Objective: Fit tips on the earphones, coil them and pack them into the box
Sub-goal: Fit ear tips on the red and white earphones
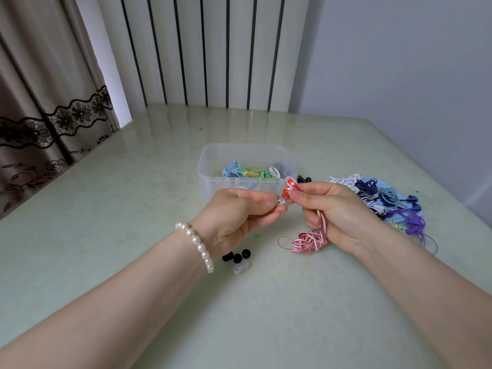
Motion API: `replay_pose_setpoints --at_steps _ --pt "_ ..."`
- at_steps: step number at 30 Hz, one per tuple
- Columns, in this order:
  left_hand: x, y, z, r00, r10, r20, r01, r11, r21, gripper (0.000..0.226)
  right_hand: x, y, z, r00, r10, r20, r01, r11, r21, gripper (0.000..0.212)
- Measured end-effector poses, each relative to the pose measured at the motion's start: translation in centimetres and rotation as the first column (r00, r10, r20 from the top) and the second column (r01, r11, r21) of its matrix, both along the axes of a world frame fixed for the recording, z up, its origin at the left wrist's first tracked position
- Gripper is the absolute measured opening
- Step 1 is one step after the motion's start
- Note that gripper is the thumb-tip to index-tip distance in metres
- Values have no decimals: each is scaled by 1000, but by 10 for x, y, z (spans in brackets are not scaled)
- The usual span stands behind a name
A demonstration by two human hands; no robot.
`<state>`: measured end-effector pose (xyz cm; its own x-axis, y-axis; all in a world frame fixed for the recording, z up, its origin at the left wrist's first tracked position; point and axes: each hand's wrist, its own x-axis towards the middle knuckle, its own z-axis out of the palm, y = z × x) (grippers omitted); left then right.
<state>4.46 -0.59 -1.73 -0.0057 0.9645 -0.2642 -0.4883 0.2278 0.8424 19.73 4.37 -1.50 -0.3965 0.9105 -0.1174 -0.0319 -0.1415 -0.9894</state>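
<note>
My right hand [327,209] grips a red and white earphone [290,188] by its two earbuds, held up in front of the box. Its striped cable [310,241] hangs down through my palm and lies bunched on the table. My left hand [239,211] pinches a small clear ear tip [281,202] right beside the lower red earbud. The translucent plastic box [210,166] stands just behind my hands with several coiled earphones [250,171] in blue, green and white inside.
Loose black and clear ear tips [238,259] lie on the pale green table [106,209] below my left wrist. A pile of tangled earphones [383,201] in white, navy, blue and purple sits to the right. A curtain hangs at the left.
</note>
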Motion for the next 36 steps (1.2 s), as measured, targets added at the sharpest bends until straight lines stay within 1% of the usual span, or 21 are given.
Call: replay_pose_setpoints --at_steps 2,5,10,14,20,26,32,36 --pt "1 0 -1 1000 11 -1 -11 1000 -6 18 -1 -1 0 1000 -8 21 8 1000 22 19" --pt "2 0 -2 1000 31 -6 -31 999 -19 15 -1 -3 0 997 -16 73 13 999 51 8" --pt "3 0 -3 999 32 -1 -32 999 -29 15 -1 -4 1 993 -34 111 26 997 75 8" --pt "3 -1 -2 999 33 -10 -33 999 -30 15 -2 -5 0 990 -55 127 41 993 108 1" --pt "3 -1 -2 999 40 -19 -40 998 -37 15 -2 -4 0 992 -92 89 82 990 111 6" --pt "4 -1 -2 999 39 -29 -40 999 -34 15 -2 -3 -3 986 -99 135 75 983 170 6" --pt "4 -1 -3 999 43 -19 -44 998 -50 13 -3 -4 -3 986 -124 114 99 973 207 9" --pt "4 -1 -4 999 39 -18 -40 997 -61 13 -3 -5 -3 983 -131 127 101 970 220 7"
